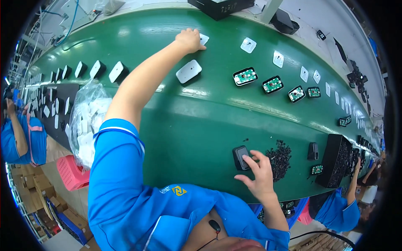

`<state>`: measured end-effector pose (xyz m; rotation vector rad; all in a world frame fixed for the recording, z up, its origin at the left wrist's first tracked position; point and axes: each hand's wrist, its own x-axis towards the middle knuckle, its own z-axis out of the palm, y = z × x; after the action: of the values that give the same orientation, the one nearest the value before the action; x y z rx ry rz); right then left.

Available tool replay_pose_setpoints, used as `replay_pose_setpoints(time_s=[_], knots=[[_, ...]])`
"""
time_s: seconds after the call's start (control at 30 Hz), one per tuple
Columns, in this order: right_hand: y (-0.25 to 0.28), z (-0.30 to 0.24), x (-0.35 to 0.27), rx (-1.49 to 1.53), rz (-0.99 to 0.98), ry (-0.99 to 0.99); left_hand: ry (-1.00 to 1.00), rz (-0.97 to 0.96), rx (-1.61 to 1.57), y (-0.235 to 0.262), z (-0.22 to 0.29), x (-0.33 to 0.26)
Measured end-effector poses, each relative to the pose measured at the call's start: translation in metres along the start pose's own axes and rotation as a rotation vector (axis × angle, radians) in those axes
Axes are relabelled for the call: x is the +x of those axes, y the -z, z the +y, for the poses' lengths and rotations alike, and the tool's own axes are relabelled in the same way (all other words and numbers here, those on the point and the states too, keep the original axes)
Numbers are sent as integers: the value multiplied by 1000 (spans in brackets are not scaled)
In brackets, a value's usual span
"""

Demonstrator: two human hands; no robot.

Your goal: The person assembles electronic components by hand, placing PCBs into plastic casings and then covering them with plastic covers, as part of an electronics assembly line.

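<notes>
My left arm reaches to the far side of the green table, where my left hand (189, 40) closes its fingers on a white cover plate (204, 39). Most of that plate is hidden under the hand. Nearer to me, my right hand (260, 173) rests its fingertips on a black plastic case (240, 157), with thumb spread away and not wrapped round it. Just right of that hand lies a heap of small black parts (279, 160). Below my left hand sits a white-topped case (189, 71). An open case with a green circuit board (245, 76) lies further right.
Several white plates (248, 45) and cases with boards (273, 84) line the table to the right. A black bin (333, 161) of small parts stands at right. White-topped cases (118, 72) and a clear bag (86, 125) of white parts are at left. Co-workers (341, 209) sit both sides.
</notes>
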<state>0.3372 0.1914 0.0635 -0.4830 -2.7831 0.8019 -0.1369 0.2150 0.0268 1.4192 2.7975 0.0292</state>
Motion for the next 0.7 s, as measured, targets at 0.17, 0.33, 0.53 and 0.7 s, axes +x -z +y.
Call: replay_pose_setpoints(time_s=[0.17, 0.33, 0.53, 0.7], knots=[[-10, -9, 3, -52, 40, -103, -167, -46, -36, 5, -11, 7], [2, -17, 19, 72, 99, -177, -332, 63, -90, -3, -36, -5], [43, -12, 137, 77, 325, 33, -338, 193, -224, -12, -45, -9], [14, 12, 287, 174, 304, 111, -375, 231, -261, -13, -46, -3]])
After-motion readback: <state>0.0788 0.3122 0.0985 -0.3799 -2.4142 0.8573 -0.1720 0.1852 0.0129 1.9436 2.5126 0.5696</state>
